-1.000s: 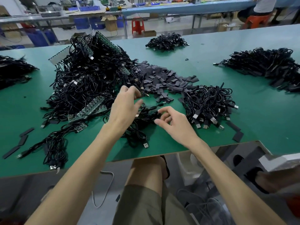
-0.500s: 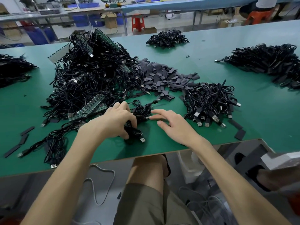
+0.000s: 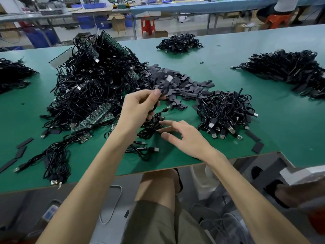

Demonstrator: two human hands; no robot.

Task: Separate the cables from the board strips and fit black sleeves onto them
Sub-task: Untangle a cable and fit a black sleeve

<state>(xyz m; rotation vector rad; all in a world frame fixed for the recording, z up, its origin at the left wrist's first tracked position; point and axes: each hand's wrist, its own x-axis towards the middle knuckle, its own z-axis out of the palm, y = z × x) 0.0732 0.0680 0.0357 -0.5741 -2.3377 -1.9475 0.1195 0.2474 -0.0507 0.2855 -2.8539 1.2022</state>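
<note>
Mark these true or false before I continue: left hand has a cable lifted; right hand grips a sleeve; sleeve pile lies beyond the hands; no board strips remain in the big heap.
1. The left hand holds a cable raised off the table. True.
2. The right hand grips a sleeve. False: its fingers are spread and it holds nothing.
3. The sleeve pile lies beyond both hands. True.
4. No board strips remain in the big heap. False: a green board strip shows at its near edge, with more higher up.

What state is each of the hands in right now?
Left hand: closed, holding a black cable.
Right hand: open, holding nothing.
</note>
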